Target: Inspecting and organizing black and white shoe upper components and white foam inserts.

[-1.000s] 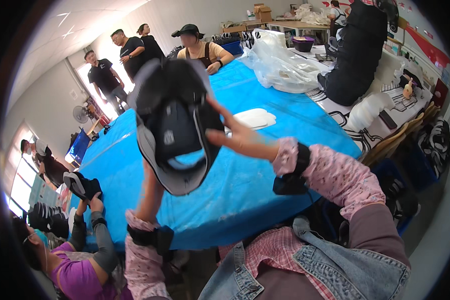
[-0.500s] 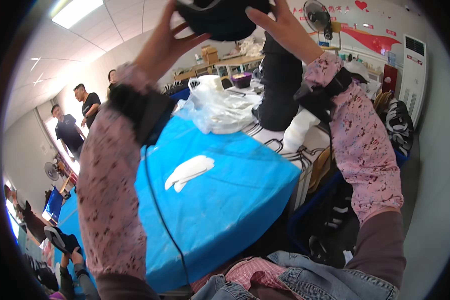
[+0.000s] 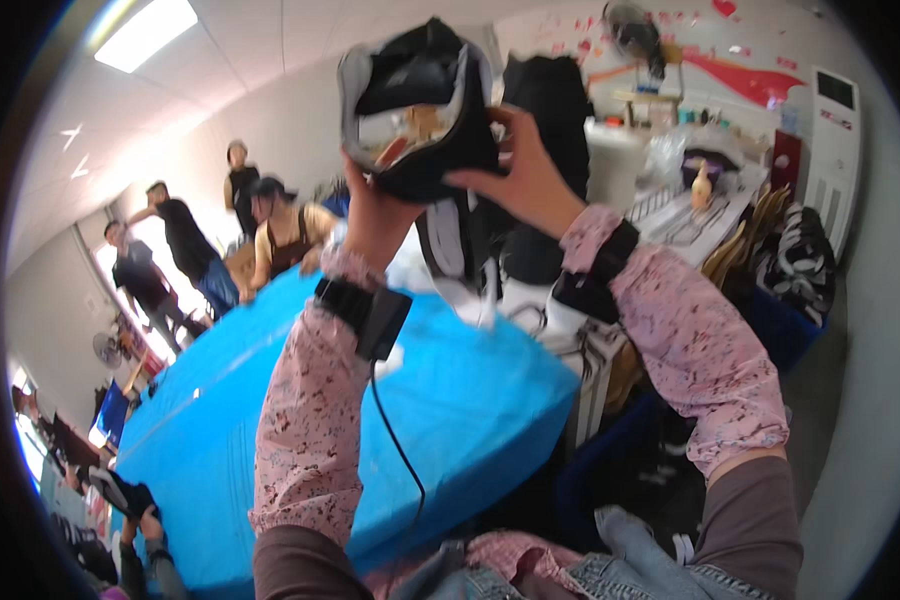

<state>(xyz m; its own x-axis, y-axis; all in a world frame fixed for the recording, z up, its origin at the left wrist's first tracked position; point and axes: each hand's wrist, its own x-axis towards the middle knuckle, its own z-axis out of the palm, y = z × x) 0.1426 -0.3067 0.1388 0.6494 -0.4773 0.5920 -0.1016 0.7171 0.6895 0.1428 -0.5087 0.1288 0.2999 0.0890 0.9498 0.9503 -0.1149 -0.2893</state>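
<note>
Most of the left hand [image 3: 375, 215] is hidden behind the black shoe [image 3: 420, 105], and the fingertips cannot be made out. The right hand [image 3: 520, 175] is seen from the back; its fingertips are covered by the shoe's edge. The near corner of the blue tabletop [image 3: 470, 400] is masked by the left forearm. Another person's hand at the lower left edge is cut off.

Blue table [image 3: 490, 400] below; air around open.

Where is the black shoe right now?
In the head view, the black shoe is raised top centre, held between the left hand and right hand, above the blue table.
</note>
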